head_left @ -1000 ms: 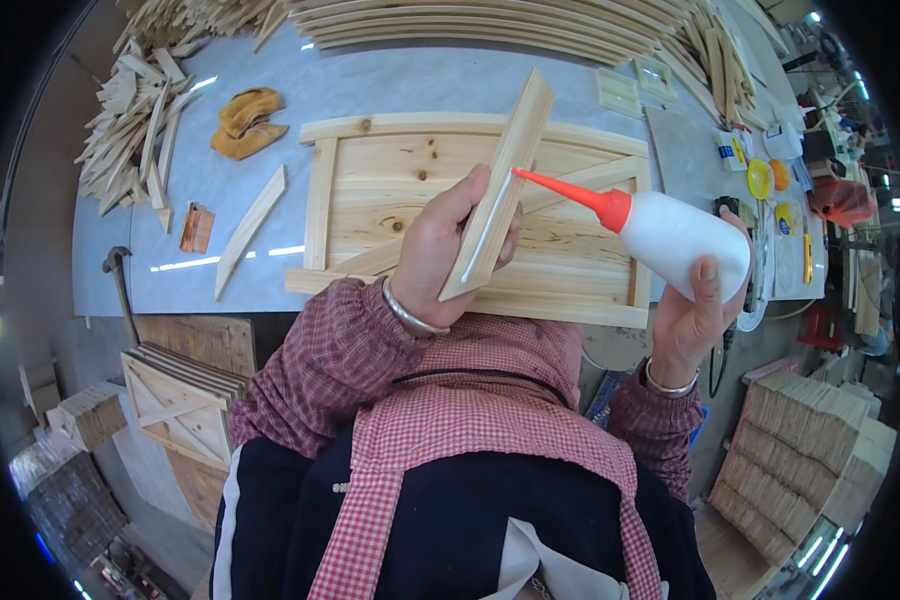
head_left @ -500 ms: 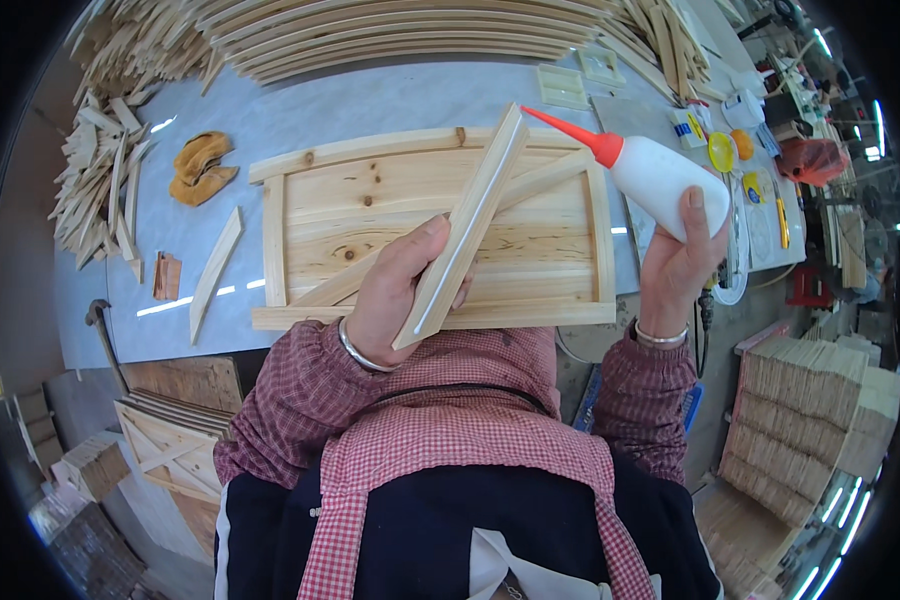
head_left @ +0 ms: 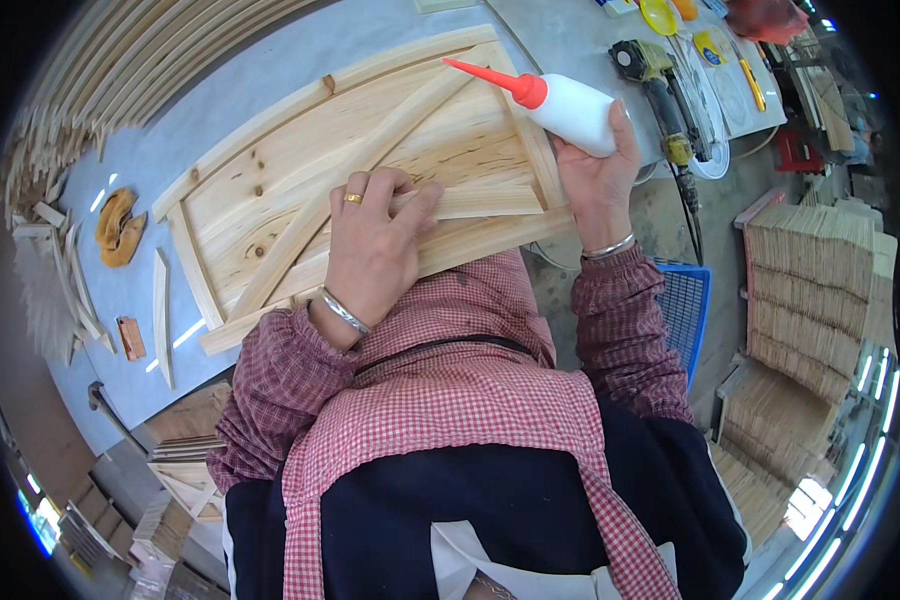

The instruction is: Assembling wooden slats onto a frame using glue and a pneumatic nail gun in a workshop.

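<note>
A framed pine panel [head_left: 300, 190] with a diagonal brace [head_left: 335, 187] lies on the table. My left hand [head_left: 375, 235] is closed over a short wooden strip [head_left: 485, 203], laid along the inside of the panel's near rail [head_left: 490, 238]. The strip's left end is hidden under my fingers, and its glued face is out of sight. Above the panel's right end, my right hand [head_left: 600, 180] grips a white glue bottle [head_left: 577, 113]. Its red nozzle [head_left: 495, 82] points left, over the panel's far right corner.
Long wooden slats [head_left: 120, 80] are stacked at the far left. A tan cloth-like item [head_left: 120, 228], a loose strip [head_left: 162, 320] and a small brown piece [head_left: 130, 338] lie left of the panel. A nail gun [head_left: 660, 95] rests at the right, above a blue crate [head_left: 685, 310].
My left hand has turned over and lowered the strip onto the panel beside the near rail. The bottle has moved left in my right hand. The whole view has rotated.
</note>
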The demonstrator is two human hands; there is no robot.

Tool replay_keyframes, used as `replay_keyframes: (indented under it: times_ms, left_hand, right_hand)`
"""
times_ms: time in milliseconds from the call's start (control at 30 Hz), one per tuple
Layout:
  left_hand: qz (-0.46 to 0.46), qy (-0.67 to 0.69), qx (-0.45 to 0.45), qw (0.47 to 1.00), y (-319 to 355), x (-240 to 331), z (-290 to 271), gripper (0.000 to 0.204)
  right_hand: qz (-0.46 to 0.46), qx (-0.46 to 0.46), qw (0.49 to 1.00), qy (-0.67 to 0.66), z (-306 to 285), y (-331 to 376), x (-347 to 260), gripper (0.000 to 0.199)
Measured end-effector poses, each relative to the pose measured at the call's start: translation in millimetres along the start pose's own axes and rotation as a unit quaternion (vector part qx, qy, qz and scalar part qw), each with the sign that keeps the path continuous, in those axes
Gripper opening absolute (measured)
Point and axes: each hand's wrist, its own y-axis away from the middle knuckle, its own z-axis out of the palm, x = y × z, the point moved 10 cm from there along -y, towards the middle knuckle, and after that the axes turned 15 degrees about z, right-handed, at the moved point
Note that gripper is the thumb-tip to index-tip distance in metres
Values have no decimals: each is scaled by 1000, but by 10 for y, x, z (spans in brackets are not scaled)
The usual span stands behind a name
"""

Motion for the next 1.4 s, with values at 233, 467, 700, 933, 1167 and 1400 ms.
replay_keyframes:
  times_ms: [233, 467, 700, 933, 1167, 1400]
  left_hand:
    - [11, -10, -18, 1000, -76, -28, 242, 35]
    - [1, 5, -3, 1000, -92, -83, 276, 34]
    - [10, 2, -10, 1000, -79, -111, 370, 36]
    - [5, 13, 6, 1000, -75, -139, 379, 34]
    - [6, 40, 13, 999, -37, -190, 471, 34]
    - [12, 58, 31, 998, -21, -249, 596, 28]
  right_hand:
    - [7, 2, 1000, -10, -43, -11, 17, 29]
    - [4, 7, 1000, -2, -28, 1, 31, 29]
    - [4, -19, 1000, -3, -61, -18, 34, 31]
    - [-1, 36, 999, -3, -132, -15, 18, 38]
    - [-4, 40, 999, 6, -167, -15, 3, 43]
    - [65, -16, 998, 17, -88, 0, 96, 58]
